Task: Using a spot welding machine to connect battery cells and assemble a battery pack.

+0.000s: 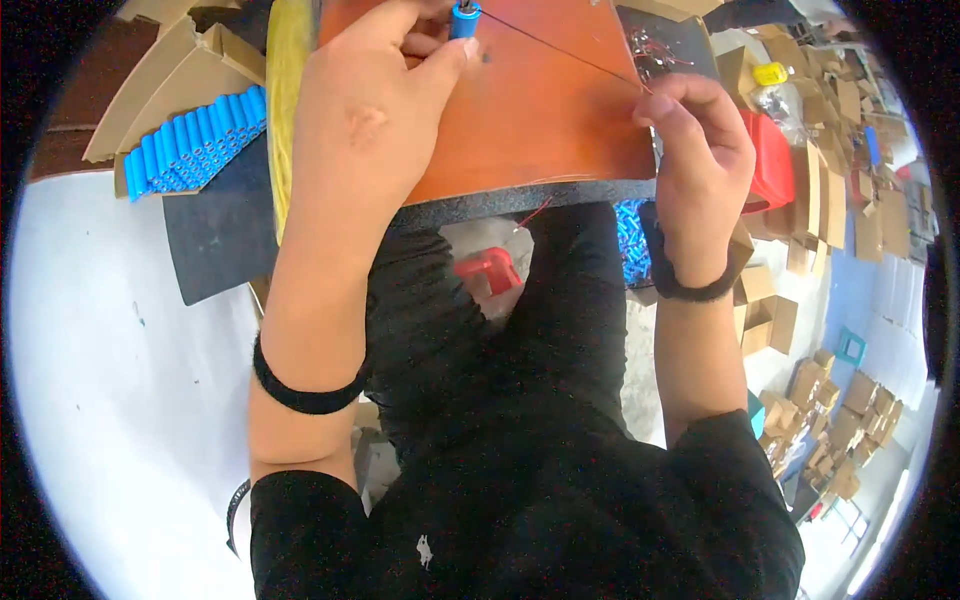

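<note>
Between the thumb and fingers of my left hand [385, 110] is a blue cylindrical battery cell [465, 22], held upright near the top edge of the view. A thin dark wire [560, 48] runs from the top of the cell to the right. Its other end is pinched in my right hand [700, 140], thumb against forefinger. Both hands are above an orange-brown work mat [540, 130] on the bench. The top of the cell and some left fingertips are partly cut off by the view's edge.
On the left, a cardboard box [185, 75] holds rows of blue cells [195, 145], beside a yellow bundle [290, 100]. Loose wires [655, 50] lie at the mat's far right. A red container [768, 165] stands right of my right hand. More blue cells [632, 240] sit below the bench edge.
</note>
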Motion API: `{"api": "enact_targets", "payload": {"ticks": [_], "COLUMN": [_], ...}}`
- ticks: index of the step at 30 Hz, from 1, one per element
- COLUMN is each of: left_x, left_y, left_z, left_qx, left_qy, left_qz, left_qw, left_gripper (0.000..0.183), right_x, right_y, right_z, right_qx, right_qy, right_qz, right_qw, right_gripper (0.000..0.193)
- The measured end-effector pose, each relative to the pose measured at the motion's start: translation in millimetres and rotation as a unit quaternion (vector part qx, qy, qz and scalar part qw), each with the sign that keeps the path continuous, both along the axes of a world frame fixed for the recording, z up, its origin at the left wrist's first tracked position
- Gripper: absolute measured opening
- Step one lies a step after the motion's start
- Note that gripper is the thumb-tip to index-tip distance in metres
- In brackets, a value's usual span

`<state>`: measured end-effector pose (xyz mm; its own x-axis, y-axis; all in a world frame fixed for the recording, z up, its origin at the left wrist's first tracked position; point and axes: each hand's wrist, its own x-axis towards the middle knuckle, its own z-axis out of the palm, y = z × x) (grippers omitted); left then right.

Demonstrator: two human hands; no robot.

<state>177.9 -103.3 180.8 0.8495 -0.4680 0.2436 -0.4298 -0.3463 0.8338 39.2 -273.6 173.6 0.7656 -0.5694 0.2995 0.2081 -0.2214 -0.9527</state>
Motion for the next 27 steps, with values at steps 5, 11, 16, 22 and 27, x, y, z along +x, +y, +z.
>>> {"api": "enact_targets", "payload": {"ticks": [5, 11, 16, 22, 27], "left_x": [-10, -10, -5, -2, 0], "left_y": [7, 14, 17, 13, 7], "left_z": [7, 1, 16, 8, 5], "left_qx": [-0.009, -0.108, 0.061, 0.041, 0.05], "left_qy": [0.084, 0.024, 0.002, -0.029, -0.052], "left_qz": [-0.048, -0.125, -0.052, -0.058, -0.053], "left_qw": [0.995, 0.986, 0.997, 0.997, 0.996], "left_gripper": [0.03, 0.029, 0.028, 0.028, 0.023], "right_x": [11, 23, 33, 44, 47], "right_y": [1, 1, 7, 1, 5], "right_z": [8, 15, 23, 17, 14], "right_qx": [-0.04, -0.036, -0.037, -0.008, -0.048], "right_qy": [-0.059, -0.002, 0.051, 0.034, 0.041], "right_qz": [-0.015, 0.089, 0.123, 0.15, 0.135], "right_qw": [0.997, 0.995, 0.99, 0.988, 0.989], "right_gripper": [0.005, 0.006, 0.007, 0.009, 0.005]}}
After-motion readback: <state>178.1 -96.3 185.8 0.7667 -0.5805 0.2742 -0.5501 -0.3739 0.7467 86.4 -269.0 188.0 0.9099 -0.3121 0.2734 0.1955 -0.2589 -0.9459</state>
